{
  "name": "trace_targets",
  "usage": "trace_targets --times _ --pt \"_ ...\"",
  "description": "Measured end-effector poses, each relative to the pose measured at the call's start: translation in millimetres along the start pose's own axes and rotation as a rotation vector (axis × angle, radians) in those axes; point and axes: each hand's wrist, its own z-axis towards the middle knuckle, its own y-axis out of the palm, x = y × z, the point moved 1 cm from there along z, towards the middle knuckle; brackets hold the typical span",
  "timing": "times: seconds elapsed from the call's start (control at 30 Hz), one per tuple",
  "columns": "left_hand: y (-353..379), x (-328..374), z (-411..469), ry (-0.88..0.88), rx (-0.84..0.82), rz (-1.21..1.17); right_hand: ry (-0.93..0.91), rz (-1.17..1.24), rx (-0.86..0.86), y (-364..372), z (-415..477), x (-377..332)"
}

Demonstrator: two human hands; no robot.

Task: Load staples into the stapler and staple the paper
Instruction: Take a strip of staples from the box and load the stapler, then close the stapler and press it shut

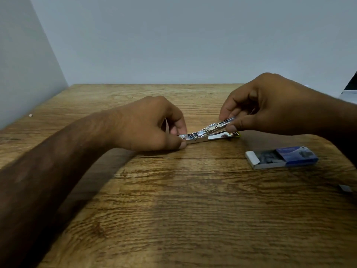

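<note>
keep your left hand (154,124) pinching the stapler (208,133) at frame centre; your right hand (270,107), gripping its raised arm, should lift it gently.

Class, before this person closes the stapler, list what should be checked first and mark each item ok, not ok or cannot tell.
1. Stapler opened up: ok.
2. Left hand pins its base end on the table: ok.
3. Right hand grips the raised top arm: ok.
4. Staples seated in the channel: cannot tell.
5. Staple box open within reach: ok.
6. Paper ready to staple: cannot tell, none clearly in view.
</note>
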Motion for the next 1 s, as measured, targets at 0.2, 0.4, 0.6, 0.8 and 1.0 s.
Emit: trace_targets --times 0.2,0.4,0.6,0.8,1.0 --pt "-4.2 -12.9 0.1 0.037 0.072 -0.238 0.053 0.013 -0.022 -6.5 -3.1 1.6" --pt "-2.4 -8.2 0.5 0.137 0.339 -0.666 0.056 0.098 0.028 -14.7 -7.4 4.2" --pt "17.7 5.6 3.9 0.156 0.462 -0.863 -0.044 0.414 0.127 -12.3 -11.0 -5.3" --pt "21.8 16.8 3.8 0.159 0.376 -0.864 -0.124 0.41 0.259 -1.5 -9.0 -20.5" --pt "19.7 19.1 3.8 0.12 0.396 -0.878 -0.104 0.565 0.285 -1.3 -7.0 -20.1"
